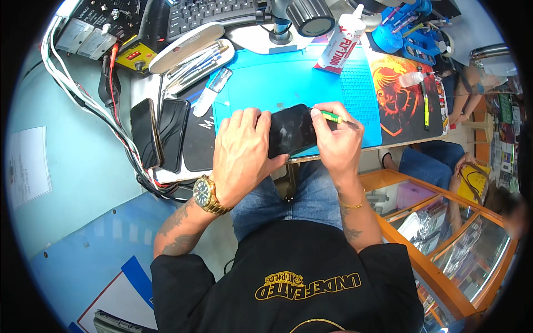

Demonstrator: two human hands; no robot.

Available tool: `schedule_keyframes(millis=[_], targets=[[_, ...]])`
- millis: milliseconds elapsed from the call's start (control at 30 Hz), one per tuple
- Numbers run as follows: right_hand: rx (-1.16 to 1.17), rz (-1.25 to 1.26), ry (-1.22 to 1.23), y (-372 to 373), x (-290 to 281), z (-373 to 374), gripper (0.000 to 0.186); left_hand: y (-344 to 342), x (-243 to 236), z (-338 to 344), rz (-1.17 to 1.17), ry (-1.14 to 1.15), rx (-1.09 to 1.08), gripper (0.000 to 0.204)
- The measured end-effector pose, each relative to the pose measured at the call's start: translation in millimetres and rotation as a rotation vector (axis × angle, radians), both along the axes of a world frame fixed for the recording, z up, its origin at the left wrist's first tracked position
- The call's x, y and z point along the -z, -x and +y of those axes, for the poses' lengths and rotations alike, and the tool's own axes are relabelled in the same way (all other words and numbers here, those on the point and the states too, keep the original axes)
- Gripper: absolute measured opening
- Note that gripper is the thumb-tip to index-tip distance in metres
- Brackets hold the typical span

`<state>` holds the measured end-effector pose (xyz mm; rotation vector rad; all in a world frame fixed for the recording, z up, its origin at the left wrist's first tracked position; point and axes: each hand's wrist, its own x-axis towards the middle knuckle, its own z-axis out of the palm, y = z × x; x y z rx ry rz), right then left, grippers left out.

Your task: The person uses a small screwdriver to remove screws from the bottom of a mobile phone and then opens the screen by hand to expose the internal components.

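Centrally in the frame, the left hand (242,145) grasps a black phone (291,132) by its left end; the right hand (340,140) pinches a green-and-yellow tool (332,117).

Upper garment: black short-sleeved shirt (277,250), gold-yellow outlined lettering (325,285) and small emblem (284,278) across the chest. Neck: thin gold-coloured chain (316,319). Left wrist: gold-toned watch (204,192), round dark dial, metal link band. Right wrist: slim gold-toned bracelet (352,206). Both forearms: dark tattoos (182,243), detail indistinct. Legs: blue denim jeans (317,194), just outside the tabletop's (171,176) near edge.
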<state>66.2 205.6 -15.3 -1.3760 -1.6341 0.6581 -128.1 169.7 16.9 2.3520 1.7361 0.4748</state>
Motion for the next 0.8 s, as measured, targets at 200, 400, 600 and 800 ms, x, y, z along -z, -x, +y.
schedule_keyframes(millis=[200, 400, 600, 800], targets=[[0.004, 0.248, 0.203, -10.2, 15.6, 9.2, 0.012, -1.4, -1.8, 1.4, -0.014, 0.006, 0.001, 0.074], [-0.006, 0.236, 0.243, -8.0, 8.4, 10.4, 0.01, -0.8, 2.5, 1.1, -0.021, -0.01, -0.007, 0.073], [-0.024, -0.086, -0.103, 6.1, 0.7, 1.2, 0.007, -1.3, 1.2, 1.0, -0.02, -0.02, -0.004, 0.073], [-0.071, 0.116, 0.134, -13.1, 8.9, 17.2, 0.012, -1.8, 3.3, 0.1, -0.032, -0.029, -0.012, 0.074]])
